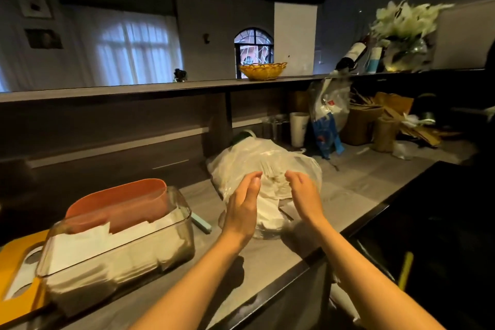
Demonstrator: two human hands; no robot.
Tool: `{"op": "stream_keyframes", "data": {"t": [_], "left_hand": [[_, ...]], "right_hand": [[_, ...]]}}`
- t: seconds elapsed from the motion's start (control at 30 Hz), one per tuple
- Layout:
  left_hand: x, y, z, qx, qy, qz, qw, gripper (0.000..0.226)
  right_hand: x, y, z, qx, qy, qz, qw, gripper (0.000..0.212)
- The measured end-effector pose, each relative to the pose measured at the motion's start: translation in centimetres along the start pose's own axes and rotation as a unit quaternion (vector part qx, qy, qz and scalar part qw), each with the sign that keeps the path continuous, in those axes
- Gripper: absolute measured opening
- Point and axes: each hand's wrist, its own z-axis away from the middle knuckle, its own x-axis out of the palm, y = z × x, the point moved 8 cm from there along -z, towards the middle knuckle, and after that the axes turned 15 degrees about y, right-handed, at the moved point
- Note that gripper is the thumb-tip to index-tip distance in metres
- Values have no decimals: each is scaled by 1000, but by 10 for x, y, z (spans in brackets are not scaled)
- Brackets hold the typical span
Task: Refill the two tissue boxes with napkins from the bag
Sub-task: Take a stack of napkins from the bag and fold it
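the bag (263, 166) of napkins lies on the tabletop (356, 185), right of the clear tissue box (117, 246), which already holds white napkins. the thin plastic looks light, soft and slippery, and the napkins inside will bend, so it is better to take the stack from both sides. the left hand (242, 209) and right hand (304, 195) are over the bag mouth, fingers relaxed, grasping nothing clearly.

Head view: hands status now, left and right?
Left hand: open, fingers straight, over the plastic bag, holding nothing.
Right hand: open, fingers relaxed at the bag, no grip visible.
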Motion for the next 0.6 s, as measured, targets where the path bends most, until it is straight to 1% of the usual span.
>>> {"op": "stream_keyframes", "data": {"t": [0.07,0.13,0.2,0.23,0.3,0.37,0.43,0.47,0.5,0.53,0.57,0.6], "left_hand": [[14,-3,-18,6,-9,-29,1000,55],[27,-11,-36,10,-24,-63,998,54],[37,-17,-55,18,-31,-95,995,57],[41,-20,-65,23,-31,-113,993,53],[44,-31,-84,23,-22,-158,987,50],[49,-46,-95,17,-19,-186,982,51],[58,-61,-95,27,-34,-202,978,52],[62,-68,-91,31,-44,-210,976,52],[66,-76,-88,33,-51,-218,974,52],[68,-83,-85,38,-57,-231,971,53],[70,-88,-84,45,-61,-246,966,53],[71,-91,-83,56,-61,-258,963,53]], "right_hand": [[15,3,-18,-15,-53,31,998,34],[30,6,-34,-3,-107,48,993,48],[39,7,-51,-3,-143,66,988,58],[41,6,-60,-8,-150,63,987,60],[41,4,-77,-6,-146,52,988,64],[39,14,-92,17,-130,52,990,67],[40,32,-96,42,-140,57,988,58],[42,43,-94,36,-162,75,983,51],[46,51,-92,-5,-190,126,974,46],[49,58,-89,-55,-210,184,959,46],[50,61,-87,-99,-215,230,944,51],[50,62,-86,-116,-212,253,937,59]]}}
